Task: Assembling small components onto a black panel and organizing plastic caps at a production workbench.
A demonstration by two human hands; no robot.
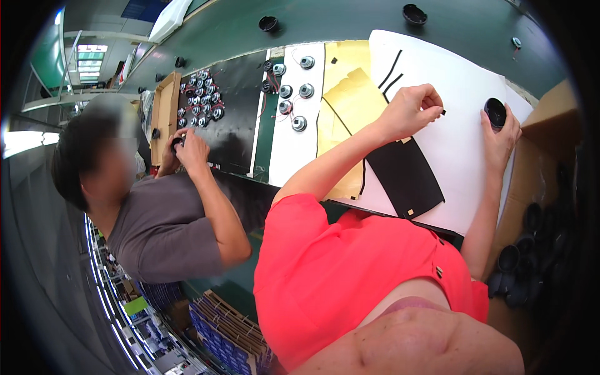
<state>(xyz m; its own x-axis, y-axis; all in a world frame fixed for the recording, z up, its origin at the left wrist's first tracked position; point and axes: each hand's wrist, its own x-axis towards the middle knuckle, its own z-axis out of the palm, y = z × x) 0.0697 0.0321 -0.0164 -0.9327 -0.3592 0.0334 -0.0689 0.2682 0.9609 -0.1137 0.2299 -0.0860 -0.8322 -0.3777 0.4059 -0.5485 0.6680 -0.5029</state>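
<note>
My right hand (502,134) grips a round black plastic cup-shaped housing (495,112), its open side facing up. Apart from it, to the left, my left hand (414,111) pinches a small black piece (444,112) between thumb and fingertips. Under my left wrist lies a black rectangular sheet (409,178) with small pale tabs at its ends. Thin black strips (391,67) rest on the white sheet (459,81) beyond my left hand.
Yellow backing paper (344,81) lies left of my arm, beside several small round speakers (299,123) with wires. At left a co-worker (169,219) handles a dark part. An open carton (531,181) of black housings stands at right. Another black housing (414,14) sits farther back.
</note>
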